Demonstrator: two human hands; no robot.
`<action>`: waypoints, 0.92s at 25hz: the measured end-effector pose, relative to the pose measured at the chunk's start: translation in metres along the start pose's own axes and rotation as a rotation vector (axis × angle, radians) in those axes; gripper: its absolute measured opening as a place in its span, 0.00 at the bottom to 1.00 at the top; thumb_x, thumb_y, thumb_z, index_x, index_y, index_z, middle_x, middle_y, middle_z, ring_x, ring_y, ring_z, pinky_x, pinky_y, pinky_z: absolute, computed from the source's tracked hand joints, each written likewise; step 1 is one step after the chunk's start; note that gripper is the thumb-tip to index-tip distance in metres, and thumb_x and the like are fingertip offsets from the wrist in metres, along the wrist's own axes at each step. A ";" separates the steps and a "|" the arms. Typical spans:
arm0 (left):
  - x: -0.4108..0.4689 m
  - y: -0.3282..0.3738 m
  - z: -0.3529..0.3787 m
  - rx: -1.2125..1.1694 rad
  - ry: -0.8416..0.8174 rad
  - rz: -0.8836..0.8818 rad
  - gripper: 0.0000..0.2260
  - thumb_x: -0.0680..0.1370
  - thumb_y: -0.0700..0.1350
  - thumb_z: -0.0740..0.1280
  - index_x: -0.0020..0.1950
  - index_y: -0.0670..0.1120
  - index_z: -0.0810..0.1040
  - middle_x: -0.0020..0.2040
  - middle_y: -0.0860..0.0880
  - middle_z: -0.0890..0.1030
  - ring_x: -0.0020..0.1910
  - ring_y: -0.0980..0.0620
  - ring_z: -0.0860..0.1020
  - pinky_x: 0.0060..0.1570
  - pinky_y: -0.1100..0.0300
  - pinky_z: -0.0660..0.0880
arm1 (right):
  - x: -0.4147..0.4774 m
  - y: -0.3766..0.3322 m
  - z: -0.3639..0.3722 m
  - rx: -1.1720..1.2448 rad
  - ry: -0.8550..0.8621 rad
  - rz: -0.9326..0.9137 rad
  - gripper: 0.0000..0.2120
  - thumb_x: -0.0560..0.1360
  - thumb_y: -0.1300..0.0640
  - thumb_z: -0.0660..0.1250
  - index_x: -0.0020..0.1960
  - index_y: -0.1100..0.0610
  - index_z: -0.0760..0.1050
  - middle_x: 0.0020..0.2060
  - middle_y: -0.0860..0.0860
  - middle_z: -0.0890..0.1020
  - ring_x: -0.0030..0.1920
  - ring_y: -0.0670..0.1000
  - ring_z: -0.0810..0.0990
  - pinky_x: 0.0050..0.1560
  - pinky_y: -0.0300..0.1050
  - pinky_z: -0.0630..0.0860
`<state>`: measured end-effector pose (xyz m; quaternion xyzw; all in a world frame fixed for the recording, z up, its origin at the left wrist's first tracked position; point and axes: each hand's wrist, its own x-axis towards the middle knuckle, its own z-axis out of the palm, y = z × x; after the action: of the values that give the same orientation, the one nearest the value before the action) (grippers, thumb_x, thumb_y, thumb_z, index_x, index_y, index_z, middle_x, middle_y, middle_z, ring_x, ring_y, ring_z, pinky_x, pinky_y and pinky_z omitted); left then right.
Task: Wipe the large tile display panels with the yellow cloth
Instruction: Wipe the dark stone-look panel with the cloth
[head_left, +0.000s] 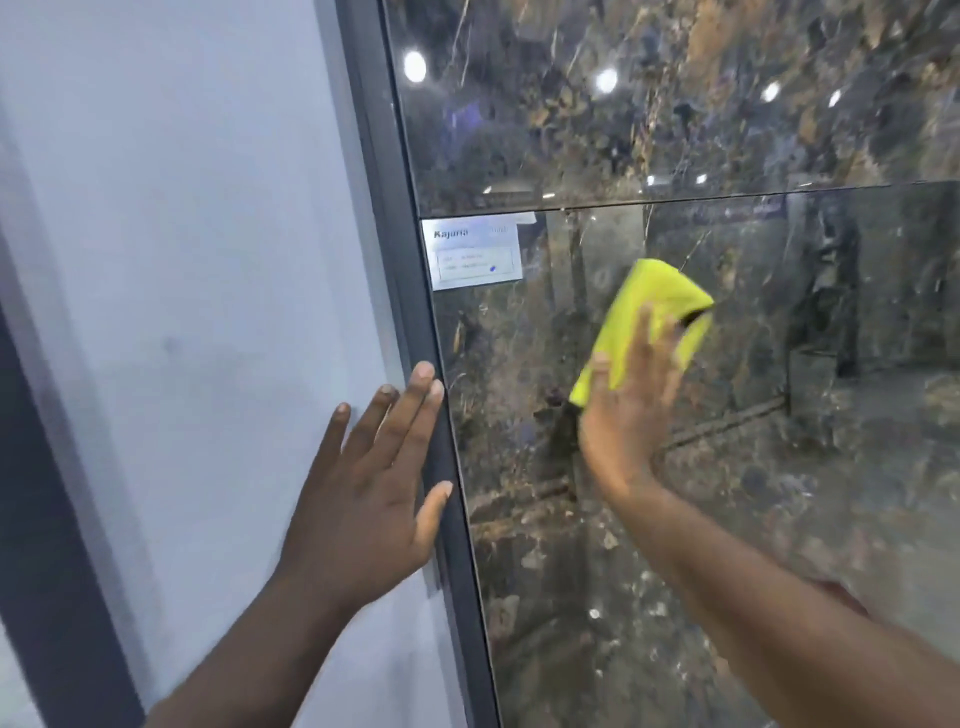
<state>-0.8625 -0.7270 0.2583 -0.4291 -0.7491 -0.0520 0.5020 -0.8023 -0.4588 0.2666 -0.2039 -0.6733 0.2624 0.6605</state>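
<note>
While the right hand (626, 410) pressed the cloth (644, 312) against the lower panel (779, 467), its fingers lay straight over the yellow fabric, with the thumb on the cloth's left edge. The cloth sat on the upper part of that panel, below the seam (727, 197) parting it from the upper panel (623, 130). It was to the right of a white label (475, 254) stuck in the lower panel's top left corner. Both panels were dark, glossy and marbled, and round lights (414, 66) were reflected in the upper one. The left hand (363, 483) was wide, fingers straight and spread, holding nothing. It lay against the white wall (182, 260), with its fingertips and thumb on the grey frame (395, 234) at the panel's left edge.
</note>
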 end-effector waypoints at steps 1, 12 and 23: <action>0.000 0.000 0.002 -0.033 -0.001 -0.007 0.38 0.83 0.58 0.63 0.90 0.46 0.55 0.90 0.51 0.51 0.86 0.42 0.64 0.79 0.33 0.66 | -0.022 -0.011 0.003 -0.072 -0.088 -0.212 0.31 0.87 0.46 0.53 0.87 0.50 0.51 0.87 0.57 0.48 0.87 0.58 0.47 0.84 0.66 0.52; 0.000 0.012 0.014 -0.261 0.074 -0.098 0.45 0.79 0.43 0.77 0.89 0.43 0.55 0.90 0.48 0.53 0.87 0.45 0.59 0.80 0.33 0.65 | -0.045 -0.034 0.003 -0.023 -0.110 -0.137 0.31 0.87 0.43 0.52 0.87 0.48 0.49 0.87 0.53 0.45 0.87 0.56 0.44 0.84 0.65 0.51; 0.002 0.056 0.006 -0.190 0.114 -0.104 0.27 0.87 0.40 0.62 0.86 0.37 0.62 0.88 0.41 0.58 0.88 0.44 0.56 0.86 0.43 0.57 | -0.090 0.054 -0.016 0.106 -0.117 0.053 0.31 0.86 0.51 0.60 0.87 0.46 0.55 0.87 0.51 0.50 0.86 0.57 0.49 0.82 0.69 0.55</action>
<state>-0.8285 -0.6878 0.2370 -0.4317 -0.7323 -0.1731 0.4974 -0.7867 -0.4710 0.1622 -0.1708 -0.6904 0.3265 0.6225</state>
